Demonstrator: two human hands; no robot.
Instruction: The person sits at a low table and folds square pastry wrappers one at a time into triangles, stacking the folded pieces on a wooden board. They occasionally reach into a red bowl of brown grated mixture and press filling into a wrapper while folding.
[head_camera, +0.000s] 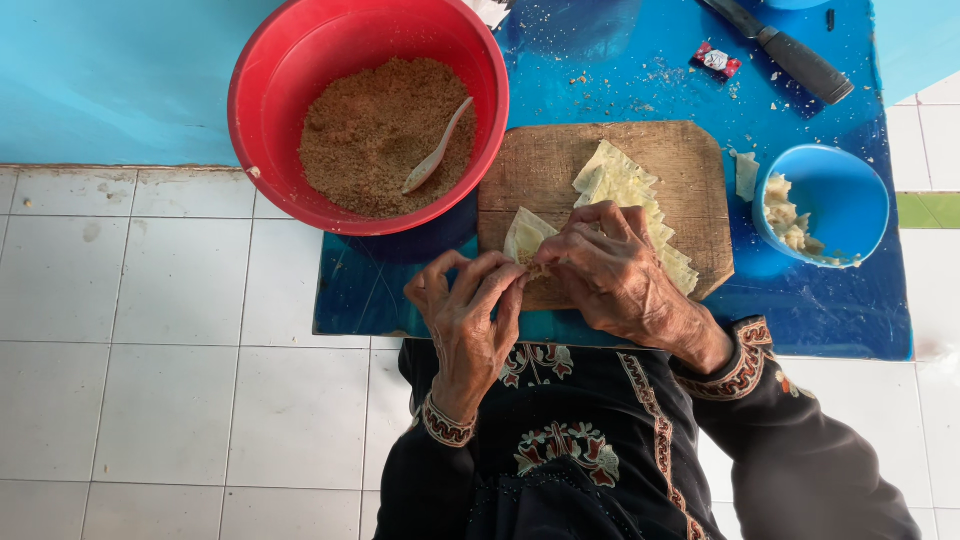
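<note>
Both hands pinch one pale wrapper (527, 236) at the near edge of a wooden board (540, 165): left hand (468, 315) and right hand (610, 270) fold it over filling. A red bowl (290, 60) of brown crumbs sits beside. Sealing likely needs firm, even pressure.

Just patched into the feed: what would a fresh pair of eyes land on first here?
Probably the big red plastic bowl of brown crumbly filling at top centre, a pale spoon resting in it. Just below, the left hand and right hand pinch a pale folded wrapper over the wooden cutting board, which lies on a blue mat.
</note>
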